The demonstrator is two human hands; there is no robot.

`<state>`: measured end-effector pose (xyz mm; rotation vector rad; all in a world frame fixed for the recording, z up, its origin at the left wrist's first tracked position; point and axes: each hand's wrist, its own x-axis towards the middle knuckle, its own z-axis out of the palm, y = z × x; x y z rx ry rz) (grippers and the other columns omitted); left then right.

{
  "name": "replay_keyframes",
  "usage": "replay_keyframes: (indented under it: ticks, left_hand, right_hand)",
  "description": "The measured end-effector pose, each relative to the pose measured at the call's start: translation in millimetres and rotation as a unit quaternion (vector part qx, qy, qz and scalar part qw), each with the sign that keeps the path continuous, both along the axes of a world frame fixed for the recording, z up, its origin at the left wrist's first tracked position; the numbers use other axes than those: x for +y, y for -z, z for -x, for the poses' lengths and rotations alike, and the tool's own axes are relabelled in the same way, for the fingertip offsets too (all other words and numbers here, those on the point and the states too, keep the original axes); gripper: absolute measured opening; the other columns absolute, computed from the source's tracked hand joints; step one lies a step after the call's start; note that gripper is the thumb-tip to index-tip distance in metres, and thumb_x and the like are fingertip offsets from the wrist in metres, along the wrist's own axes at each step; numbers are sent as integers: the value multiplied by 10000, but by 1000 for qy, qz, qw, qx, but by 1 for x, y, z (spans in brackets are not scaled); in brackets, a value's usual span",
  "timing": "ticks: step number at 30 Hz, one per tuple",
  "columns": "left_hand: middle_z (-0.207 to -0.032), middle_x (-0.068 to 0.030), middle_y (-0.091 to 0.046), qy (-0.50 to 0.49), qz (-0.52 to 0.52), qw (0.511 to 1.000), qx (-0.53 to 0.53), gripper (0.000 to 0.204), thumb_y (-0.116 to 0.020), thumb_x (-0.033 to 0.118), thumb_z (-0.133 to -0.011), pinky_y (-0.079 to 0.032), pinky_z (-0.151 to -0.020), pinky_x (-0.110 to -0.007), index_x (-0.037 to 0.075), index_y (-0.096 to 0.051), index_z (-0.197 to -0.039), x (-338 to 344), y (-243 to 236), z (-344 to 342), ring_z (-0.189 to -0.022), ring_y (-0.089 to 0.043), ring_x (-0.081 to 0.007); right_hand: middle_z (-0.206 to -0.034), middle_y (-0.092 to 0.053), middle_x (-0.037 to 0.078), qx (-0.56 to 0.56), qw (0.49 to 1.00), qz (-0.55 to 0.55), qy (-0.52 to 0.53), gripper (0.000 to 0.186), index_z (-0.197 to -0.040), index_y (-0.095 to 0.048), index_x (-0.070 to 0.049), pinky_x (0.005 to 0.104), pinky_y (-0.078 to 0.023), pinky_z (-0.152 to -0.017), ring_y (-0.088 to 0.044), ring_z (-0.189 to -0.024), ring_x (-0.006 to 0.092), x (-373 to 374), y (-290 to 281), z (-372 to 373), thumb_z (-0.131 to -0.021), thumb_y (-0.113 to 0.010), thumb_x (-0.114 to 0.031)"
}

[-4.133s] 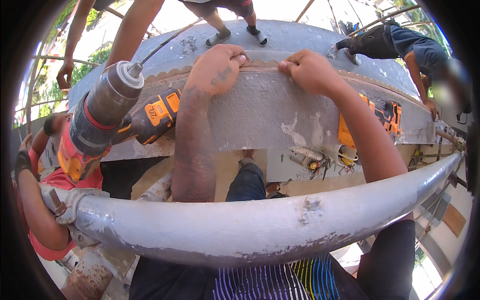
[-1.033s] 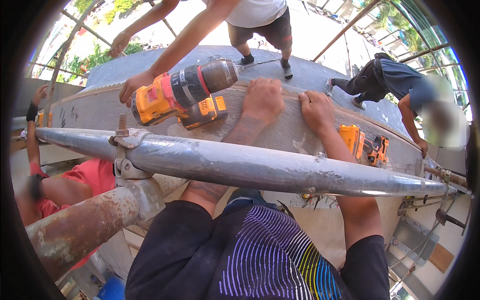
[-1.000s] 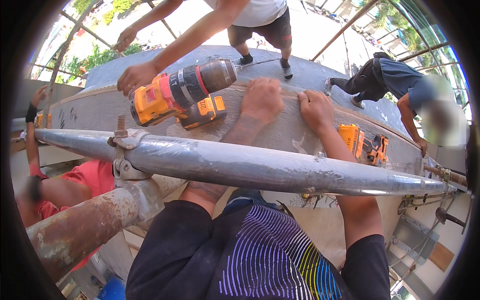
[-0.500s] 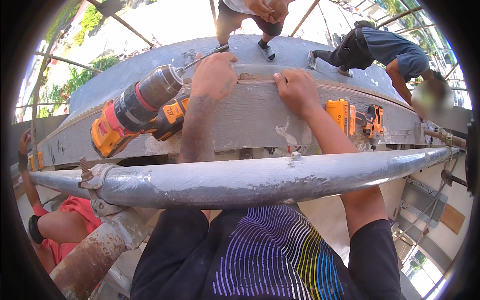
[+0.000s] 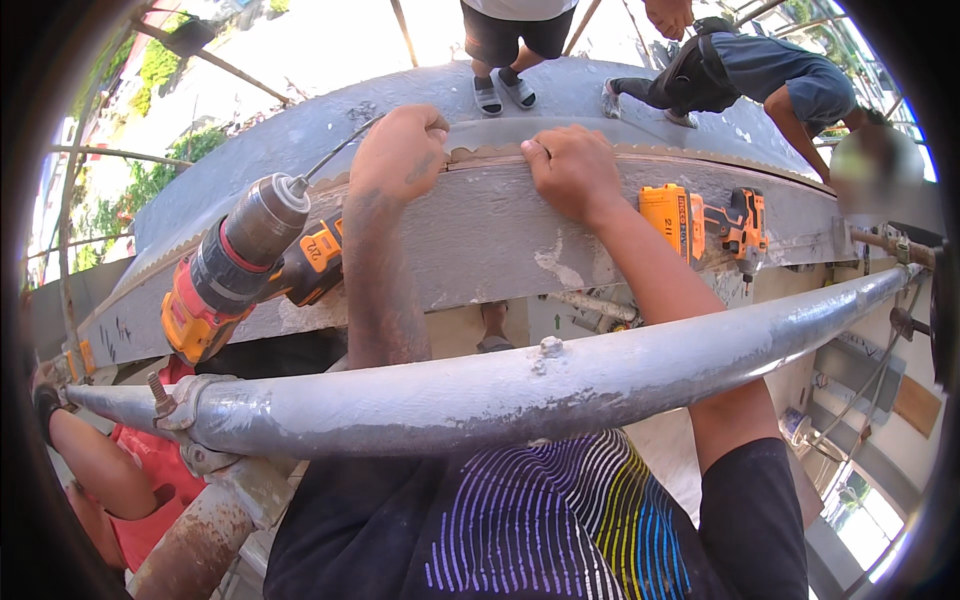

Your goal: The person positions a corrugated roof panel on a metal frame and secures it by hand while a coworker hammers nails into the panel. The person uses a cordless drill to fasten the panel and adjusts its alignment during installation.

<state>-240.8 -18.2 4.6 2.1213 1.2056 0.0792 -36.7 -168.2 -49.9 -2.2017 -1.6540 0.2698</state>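
A thin, wavy-edged strip runs along the top of a grey board ledge. My left hand is closed at the strip's edge, fingers curled over the far side and partly hidden. To its right, my right hand grips the same edge, thumb pointing left and fingers bent over. Beside my left forearm is an orange-and-black cordless drill with a long bit, its battery resting against the ledge. A second, smaller cordless driver lies on the ledge right of my right forearm.
A thick metal pipe with a clamp crosses in front of my body. Beyond the ledge, on a grey slab, one person stands and another bends over. A person in red is low at left.
Both my hands have shifted slightly left along the strip, and my view has moved a little. The standing person's feet are now together. The person in red has lowered an arm.
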Motion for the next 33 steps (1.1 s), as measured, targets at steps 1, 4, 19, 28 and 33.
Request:
replay_keyframes:
  ticks: [1, 4, 19, 28, 33]
  left_hand:
    - [-1233, -205, -835, 2, 9, 1000, 5, 312, -695, 178, -1064, -595, -1051, -465, 2, -831, -1283, -1, -2, 2, -1157, -784, -339]
    - [-1168, -189, -852, 14, 26, 999, 29, 297, -759, 187, -1021, -608, -1021, -461, 3, -853, -1234, -1, -5, 3, -1102, -801, -323]
    - [-1144, -154, -863, 51, 50, 993, 97, 293, -785, 79, -924, -627, -994, -441, 95, -897, -1194, 17, 19, -19, -1075, -809, -282]
    - [-1209, -180, -859, 94, 68, 988, 102, 326, -753, 68, -927, -626, -1045, -457, 102, -896, -1218, 19, 9, -21, -1144, -811, -322]
    - [-1176, -224, -842, 128, -6, 991, 36, 292, -697, 136, -1002, -598, -1056, -493, 45, -872, -1217, -4, 8, -19, -1142, -796, -392]
  right_hand:
    - [-1013, -825, 154, -1, 1000, 0, -1, 377, -1000, -843, -55, 511, -498, -1021, -730, -1073, 375, -1, 0, 1, -1115, -622, -339]
    - [-1014, -826, 156, -3, 1000, 10, -5, 379, -1006, -846, -55, 522, -503, -1019, -733, -1067, 380, 0, -1, 2, -1114, -621, -340]
    - [-1038, -832, 174, -7, 1000, 28, -12, 463, -961, -840, -60, 542, -516, -1038, -759, -1085, 376, 4, -2, 2, -1112, -559, -395]
    - [-991, -818, 162, -2, 1000, -5, -5, 420, -936, -829, -52, 540, -500, -1035, -742, -1062, 373, -1, 0, -1, -1109, -596, -356]
    - [-992, -821, 151, -15, 1000, -1, -6, 410, -943, -839, -79, 537, -505, -1035, -747, -1054, 362, 2, 2, 1, -1108, -596, -365]
